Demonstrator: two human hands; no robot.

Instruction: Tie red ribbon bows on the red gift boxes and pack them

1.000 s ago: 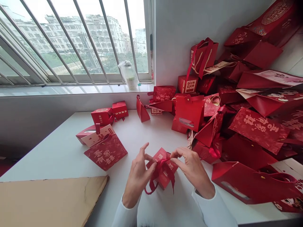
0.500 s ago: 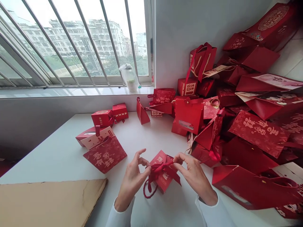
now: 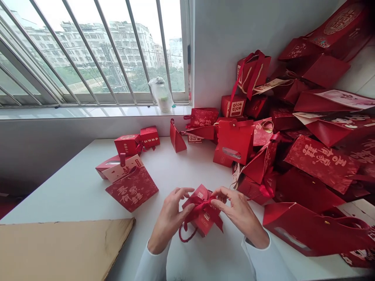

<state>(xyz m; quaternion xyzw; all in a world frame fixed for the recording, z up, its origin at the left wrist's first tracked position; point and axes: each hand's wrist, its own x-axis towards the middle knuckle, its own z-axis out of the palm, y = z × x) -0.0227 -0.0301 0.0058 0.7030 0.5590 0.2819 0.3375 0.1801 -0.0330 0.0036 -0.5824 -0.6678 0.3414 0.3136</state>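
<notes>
A small red box (image 3: pixel 203 223) sits on the white worktop (image 3: pixel 73 199), directly between the person's left hand (image 3: pixel 170 220) and right hand (image 3: pixel 240 214). The hands are apart, one on each side of the box, and both reach in to a red ribbon (image 3: pixel 202 205) crossing its top. The right fingertips (image 3: pixel 218 203) appear to pinch the ribbon; the left fingers curl against it, though whether they grip cannot be told. A red cord loop (image 3: pixel 186 234) hangs just left of the box. The step in hand looks like tying the ribbon, and the loose bow seems to call for an even pull on both sides.

Left of the box lie a cardboard sheet (image 3: pixel 61 249) and a red card (image 3: pixel 131 190). Right of it, red gift bags (image 3: pixel 319 164) pile high. Beyond it stands a window (image 3: pixel 88 50).
</notes>
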